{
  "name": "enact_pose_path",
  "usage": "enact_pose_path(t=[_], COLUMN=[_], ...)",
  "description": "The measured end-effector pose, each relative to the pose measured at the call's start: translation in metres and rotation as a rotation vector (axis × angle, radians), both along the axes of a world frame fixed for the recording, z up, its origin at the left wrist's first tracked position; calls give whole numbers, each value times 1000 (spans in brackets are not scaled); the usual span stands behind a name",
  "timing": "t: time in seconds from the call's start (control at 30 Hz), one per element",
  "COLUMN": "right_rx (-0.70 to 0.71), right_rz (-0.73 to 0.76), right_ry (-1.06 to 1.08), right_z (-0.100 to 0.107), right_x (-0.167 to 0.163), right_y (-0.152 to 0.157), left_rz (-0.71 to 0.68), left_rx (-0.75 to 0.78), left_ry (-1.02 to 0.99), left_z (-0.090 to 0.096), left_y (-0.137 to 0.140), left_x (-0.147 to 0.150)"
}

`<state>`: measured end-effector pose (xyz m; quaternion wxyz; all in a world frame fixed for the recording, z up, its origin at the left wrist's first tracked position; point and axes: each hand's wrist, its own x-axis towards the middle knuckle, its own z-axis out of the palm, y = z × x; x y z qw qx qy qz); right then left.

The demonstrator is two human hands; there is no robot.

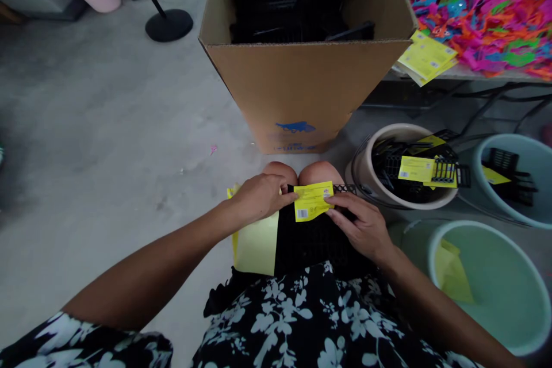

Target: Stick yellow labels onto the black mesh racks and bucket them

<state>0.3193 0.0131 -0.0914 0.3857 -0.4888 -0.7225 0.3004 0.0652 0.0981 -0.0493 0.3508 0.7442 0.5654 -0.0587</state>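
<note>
Above my lap I hold a small yellow printed label point(314, 202) with a barcode. My left hand point(266, 198) pinches its left edge between thumb and fingers. On the other side, my right hand point(361, 224) grips its right edge with thumb and forefinger. A black lattice plastic piece point(345, 188) shows behind the label, reaching toward my right fingers; most of it is hidden. Pale yellow sheets point(257, 246) lie on my left thigh, under my left wrist. Dark cloth covers the rest of my lap.
A tall cardboard box point(302, 80) holding black plastic pieces stands ahead. To the right are a cream bucket point(360, 164) and a blue bucket point(478, 161) with black pieces, plus a green bucket point(509, 282). Colourful plastic pieces point(487, 6) cover a table beyond.
</note>
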Motion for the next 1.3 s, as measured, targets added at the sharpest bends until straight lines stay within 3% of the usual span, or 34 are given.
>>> enact_pose_path(t=[0.33,0.63,0.8,0.9,1.07,1.3], right_rx=[18,-83,139,228,73,-69], right_rz=[37,98,-127,-14,167,16], right_ry=[-52,-301,-547,-600,-729,-814], right_z=[3,32,43,45,30,-4], right_x=[2,21,6,-26,-61,-33], right_y=[1,4,4,0,-7,-24], left_rz=[0,7,5,2,-26,36], left_rx=[75,79,104,122,169,167], left_ry=[64,94,86,81,51,16], left_z=[-8,-8,-11,-14,-12,-16], left_y=[-4,-4,-6,-7,-9,-11], left_x=[2,4,5,4,2,-2])
